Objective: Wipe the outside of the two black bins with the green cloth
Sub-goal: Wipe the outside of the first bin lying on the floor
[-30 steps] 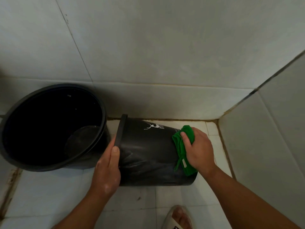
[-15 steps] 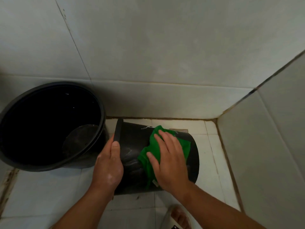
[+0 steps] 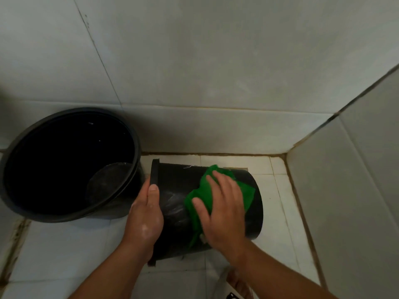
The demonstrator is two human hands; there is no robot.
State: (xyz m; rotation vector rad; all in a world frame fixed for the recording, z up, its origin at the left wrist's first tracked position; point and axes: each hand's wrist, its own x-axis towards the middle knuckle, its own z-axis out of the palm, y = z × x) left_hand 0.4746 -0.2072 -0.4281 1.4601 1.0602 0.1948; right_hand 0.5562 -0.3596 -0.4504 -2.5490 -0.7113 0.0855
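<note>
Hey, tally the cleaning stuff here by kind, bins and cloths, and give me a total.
Bins: 2 (upright round black plastic bin, black plastic bin lying on its side)
Cloths: 1 (green cloth under the right hand)
Total: 3

The left hand (image 3: 146, 214) hid 4 fingers behind the lying bin (image 3: 172, 190) (thumb visible); a foot (image 3: 237, 281) was cropped below.

Centre frame: small black bin (image 3: 174, 190) on its side on tiled floor (image 3: 64, 251); left hand (image 3: 145, 214) grips its rim, right hand (image 3: 222, 210) presses green cloth (image 3: 198, 197) flat. Large black bin (image 3: 64, 165) upright, left.
</note>
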